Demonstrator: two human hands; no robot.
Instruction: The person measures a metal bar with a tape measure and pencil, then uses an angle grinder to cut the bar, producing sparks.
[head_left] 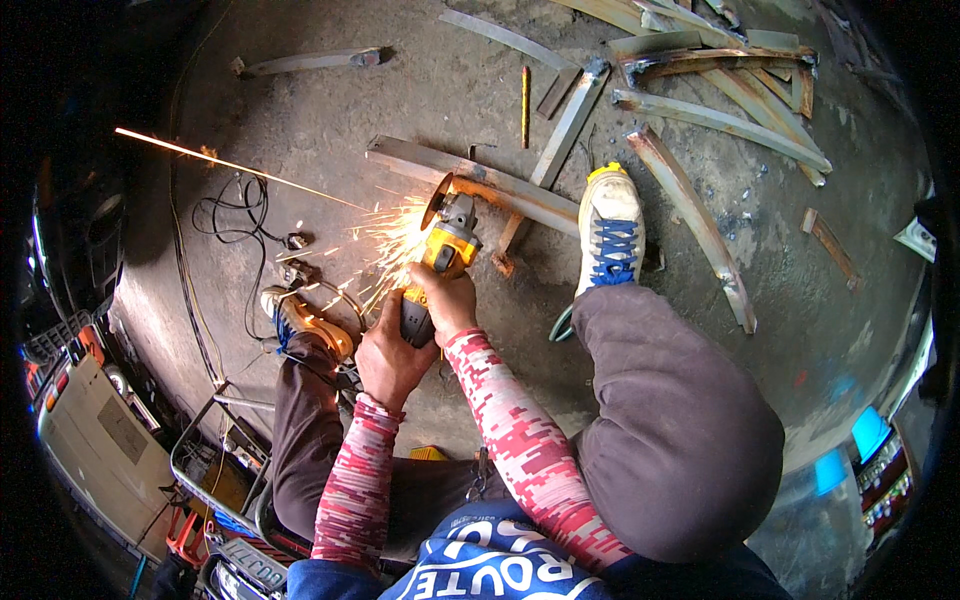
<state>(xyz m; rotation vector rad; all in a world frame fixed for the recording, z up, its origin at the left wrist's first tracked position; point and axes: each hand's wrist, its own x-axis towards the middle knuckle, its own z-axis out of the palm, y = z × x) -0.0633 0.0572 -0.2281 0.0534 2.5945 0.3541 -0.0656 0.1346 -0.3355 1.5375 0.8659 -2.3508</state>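
Both hands grip a yellow angle grinder (443, 250) at the centre of the scene. The left hand (388, 358) wraps the near end of the grinder body. The right hand (448, 300) closes around the body just ahead of it. The grinder disc (436, 200) touches a long steel bar (470, 180) lying on the concrete floor (330, 110). Sparks (390, 235) spray left. A white shoe (610, 228) stands on the bar's right end. Scrap metal strips (720, 90) lie far right.
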